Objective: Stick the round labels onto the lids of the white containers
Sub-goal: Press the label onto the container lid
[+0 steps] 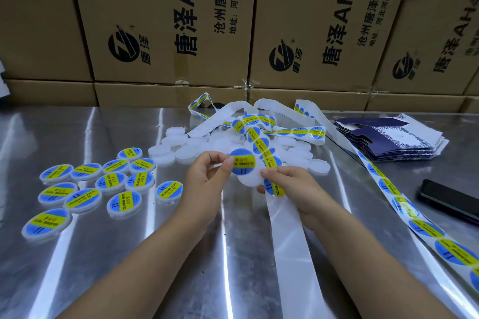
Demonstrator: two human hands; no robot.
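My left hand [207, 176] pinches a round blue-and-yellow label [242, 161] by its left edge, above a white container [250, 179]. My right hand [287, 181] grips that container together with the label strip [274, 184], whose bare backing paper [290, 241] trails toward me. Several labelled containers [103, 184] lie in a group at the left. A pile of unlabelled white containers [181, 147] sits behind my hands.
The work surface is a shiny metal table [129, 254]. More label strip [425, 228] runs along the right. A stack of flat dark blue cartons [388, 140] and a black phone [451, 202] lie at the right. Brown cardboard boxes [155, 21] wall the back.
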